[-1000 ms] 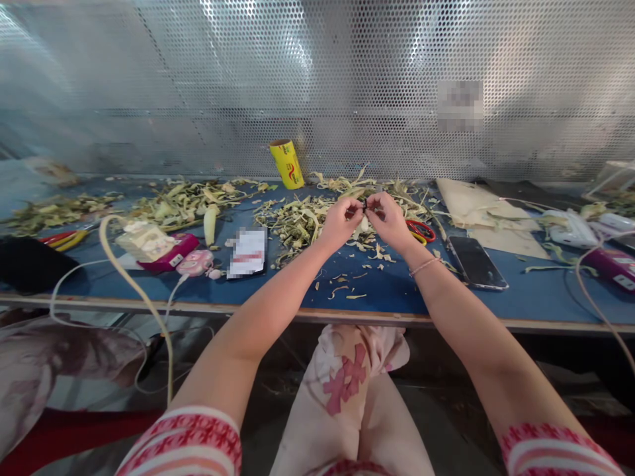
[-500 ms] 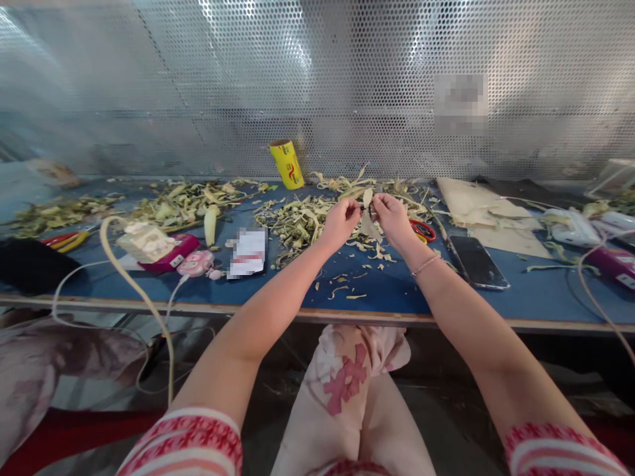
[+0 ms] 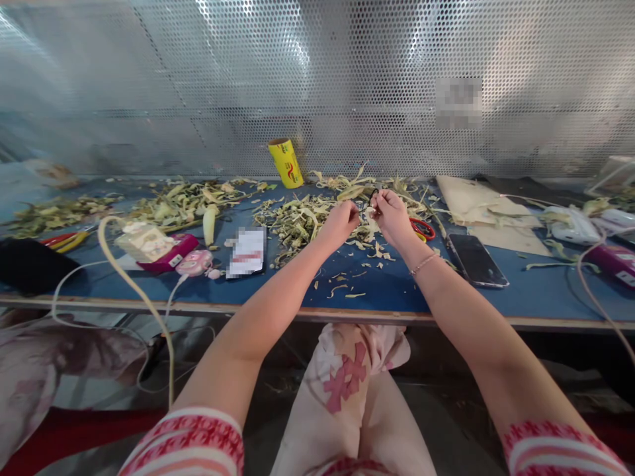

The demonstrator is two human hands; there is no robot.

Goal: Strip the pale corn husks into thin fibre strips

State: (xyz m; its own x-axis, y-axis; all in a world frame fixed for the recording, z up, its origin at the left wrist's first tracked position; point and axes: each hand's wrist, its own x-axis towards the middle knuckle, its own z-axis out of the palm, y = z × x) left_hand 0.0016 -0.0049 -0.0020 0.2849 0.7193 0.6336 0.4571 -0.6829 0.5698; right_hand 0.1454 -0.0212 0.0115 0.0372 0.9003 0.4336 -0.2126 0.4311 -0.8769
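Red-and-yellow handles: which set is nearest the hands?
The red-and-yellow handles just beside the right hand; the other set lies far left.

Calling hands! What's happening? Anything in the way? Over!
Left hand: grip unclear. Right hand: pinching dark thing. Scraps and red-handled tool close by, seemingly not blocking.

Glare streaks the perforated metal wall (image 3: 337, 86) from eleven to one o'clock; deep shadow lies beneath the surface (image 3: 387, 291) at five. The edges look stretched and soft, blurriest toward nine; a pixelated patch (image 3: 459, 102) sits at two.
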